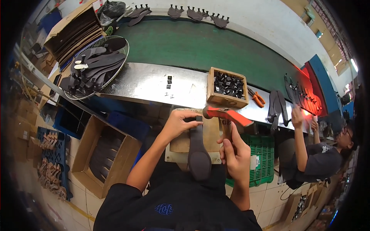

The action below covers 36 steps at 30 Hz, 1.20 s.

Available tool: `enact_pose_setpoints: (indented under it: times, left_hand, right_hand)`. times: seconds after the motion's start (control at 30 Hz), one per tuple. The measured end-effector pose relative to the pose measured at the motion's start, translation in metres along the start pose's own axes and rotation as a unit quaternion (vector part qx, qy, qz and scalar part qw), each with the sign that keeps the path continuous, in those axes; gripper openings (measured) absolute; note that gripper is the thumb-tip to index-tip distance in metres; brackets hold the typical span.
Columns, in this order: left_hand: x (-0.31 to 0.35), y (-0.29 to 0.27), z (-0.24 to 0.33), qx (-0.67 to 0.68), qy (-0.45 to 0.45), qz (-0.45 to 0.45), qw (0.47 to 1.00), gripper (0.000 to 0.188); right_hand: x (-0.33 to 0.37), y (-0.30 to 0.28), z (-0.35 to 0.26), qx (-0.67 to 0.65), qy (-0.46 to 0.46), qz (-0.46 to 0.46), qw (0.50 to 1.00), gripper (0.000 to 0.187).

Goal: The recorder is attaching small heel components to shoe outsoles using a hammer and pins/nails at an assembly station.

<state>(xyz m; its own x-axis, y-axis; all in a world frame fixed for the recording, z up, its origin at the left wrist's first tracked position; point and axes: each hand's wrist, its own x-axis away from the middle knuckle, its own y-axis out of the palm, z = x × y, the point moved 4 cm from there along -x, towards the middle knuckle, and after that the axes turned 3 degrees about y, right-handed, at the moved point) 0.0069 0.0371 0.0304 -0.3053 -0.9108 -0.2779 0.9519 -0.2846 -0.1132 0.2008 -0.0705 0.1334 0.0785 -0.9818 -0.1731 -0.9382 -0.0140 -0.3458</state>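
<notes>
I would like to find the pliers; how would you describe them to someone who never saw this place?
Along the green belt runs a shiny metal ledge. On it, right of the wooden box of small black pieces, lie the pliers. Their orange handles set them apart from the dark soles farther right.

Gotta be a shoe workshop, more factory line than cobbler's corner. A long green conveyor belt [185, 44] runs well ahead of the left hand [182, 122], with a steel counter [148, 79] along its near edge. Biggest giveaway: that wire basket [128, 47] heaped with dark soles [104, 69], ahead and left of the same hand. Then a wooden box [227, 101] full of little black heel pieces [229, 84], ahead of the right hand [238, 156], which is gripping a hammer [231, 114]. Tan sandals [49, 175] sit way left of the left hand, and a co-worker [320, 158] is over to the right of the right one.
</notes>
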Motion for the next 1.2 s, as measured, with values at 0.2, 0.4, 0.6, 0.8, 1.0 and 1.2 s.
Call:
enact_pose_setpoints:
  times: [0.2,0.4,0.6,0.8,1.0,1.2]
  left_hand:
    - [0.001,0.003,-0.006,0.031,-0.037,-0.009,0.999,0.031]
    - [0.009,0.001,-0.009,0.013,-0.078,-0.045,0.996,0.044]
    - [0.022,0.005,-0.005,-0.321,0.007,-0.064,0.945,0.129]
    - [0.023,0.000,0.002,-0.328,-0.034,-0.075,0.941,0.126]
    - [0.020,0.000,-0.006,-0.376,-0.048,-0.098,0.920,0.084]
    - [0.058,0.016,0.054,-0.116,0.098,-0.134,0.979,0.021]
  right_hand:
    - [0.002,0.017,-0.001,0.137,-0.090,0.032,0.986,0.050]
    - [0.008,0.002,-0.036,0.166,-0.128,0.059,0.976,0.050]
    - [0.015,0.029,-0.006,0.201,-0.152,0.062,0.966,0.045]
    - [0.023,-0.008,-0.065,0.126,-0.130,0.154,0.971,0.041]
    - [-0.012,0.016,-0.015,0.203,-0.148,0.037,0.967,0.046]
    - [-0.016,-0.022,-0.006,0.224,-0.145,0.051,0.962,0.050]
